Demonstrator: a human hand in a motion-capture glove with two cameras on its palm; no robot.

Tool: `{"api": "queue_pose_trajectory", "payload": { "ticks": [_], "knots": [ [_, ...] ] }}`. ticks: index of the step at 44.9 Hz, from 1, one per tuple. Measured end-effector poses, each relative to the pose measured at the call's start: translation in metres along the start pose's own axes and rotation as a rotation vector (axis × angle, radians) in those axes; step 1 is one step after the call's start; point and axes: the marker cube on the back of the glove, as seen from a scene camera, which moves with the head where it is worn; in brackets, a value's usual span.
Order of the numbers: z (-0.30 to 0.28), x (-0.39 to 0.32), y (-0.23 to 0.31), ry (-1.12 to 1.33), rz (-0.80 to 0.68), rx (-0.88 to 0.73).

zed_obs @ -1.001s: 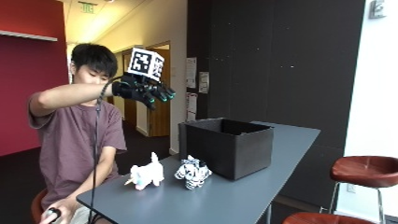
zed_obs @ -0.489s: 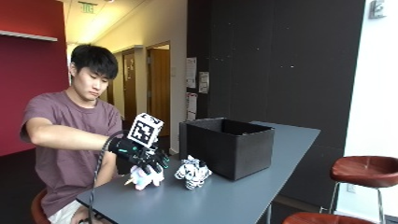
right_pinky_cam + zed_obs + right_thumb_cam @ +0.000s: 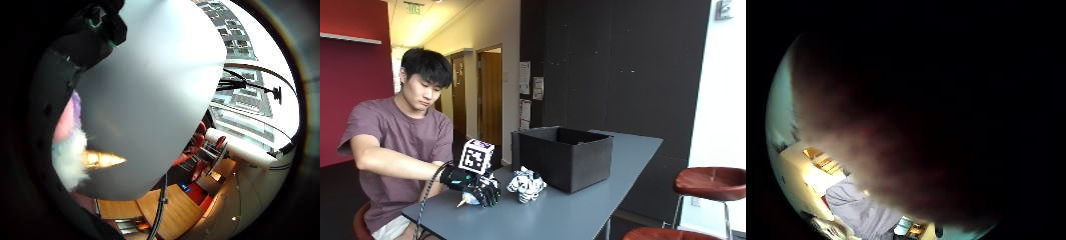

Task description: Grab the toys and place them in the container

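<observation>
Scene: we see a person seated at the near left end of a grey table, in the lower half of the outside view.
Right hand: the gloved right hand sits at the lower left of the outside view, low over the table's near end, its fingers curled down around the unicorn toy.
Grip: we read it as closed on the unicorn toy; the black fingers wrap over the toy's top and front.
Unicorn toy: the white plush unicorn toy is mostly covered by the glove in the outside view; only a pale patch and its gold horn poke out below the fingers, towards the table's near edge. We cannot tell whether it is lifted or touching the tabletop.
Little finger side palm view: white fluff, a pink and purple patch and the gold horn of the unicorn toy lie against the palm, with the grey table filling the middle of the frame.
Thumb side palm view: mostly dark; we cannot make out the toy there.
Tiger toy: a black-and-white striped tiger toy stands on the table just right of the hand, apart from it, left of centre in the frame.
Container: the open black container stands at centre frame, just behind and to the right of the tiger toy.
</observation>
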Motion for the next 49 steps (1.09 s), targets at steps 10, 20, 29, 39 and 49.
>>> {"api": "queue_pose_trajectory", "payload": {
  "ticks": [10,20,29,39,49],
  "knots": [
    [-0.003,0.0,-0.004,-0.008,-0.069,0.045],
    [-0.006,0.005,-0.017,-0.217,-0.079,0.01],
    [-0.01,0.015,-0.023,-0.221,-0.044,-0.014],
    [-0.026,0.008,-0.003,-0.218,-0.053,0.007],
    [-0.047,0.017,0.017,-0.208,-0.047,0.016]
  ]
}}
